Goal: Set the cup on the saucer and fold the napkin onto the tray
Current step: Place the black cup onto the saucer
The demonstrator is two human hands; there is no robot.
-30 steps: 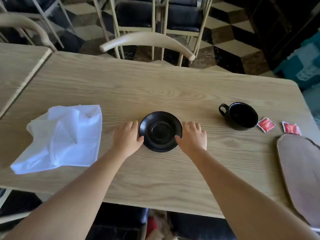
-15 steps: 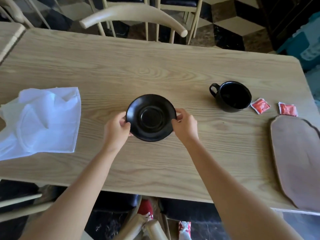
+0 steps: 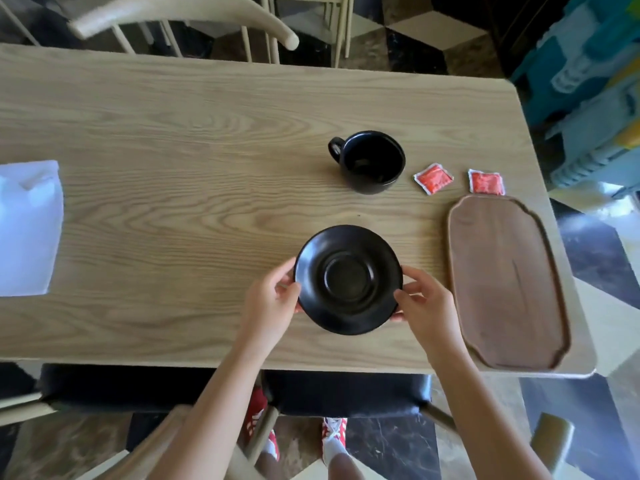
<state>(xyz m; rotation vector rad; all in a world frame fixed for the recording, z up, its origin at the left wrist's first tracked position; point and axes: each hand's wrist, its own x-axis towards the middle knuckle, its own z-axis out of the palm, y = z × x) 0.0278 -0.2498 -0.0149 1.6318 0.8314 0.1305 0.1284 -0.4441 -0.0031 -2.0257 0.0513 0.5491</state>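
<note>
A black saucer (image 3: 348, 278) is held just above the wooden table, tilted slightly toward me. My left hand (image 3: 272, 301) grips its left rim and my right hand (image 3: 424, 306) grips its right rim. Beyond it, the black cup (image 3: 372, 162) stands upright on the table, empty, with its handle pointing left. A dark wooden tray (image 3: 507, 282) lies flat to the right of the saucer, close to my right hand. The white napkin (image 3: 27, 226) lies crumpled at the far left, partly cut off by the frame edge.
Two red sachets (image 3: 433, 178) (image 3: 486, 182) lie between the cup and the tray's far end. The light wooden table (image 3: 194, 174) ends near its front edge just below my hands. Chairs stand behind the table and under its front edge.
Both hands closed on the saucer's rim, lifted it off the table and carried it to the right, toward the tray. The view has shifted right, pushing the napkin to the left edge.
</note>
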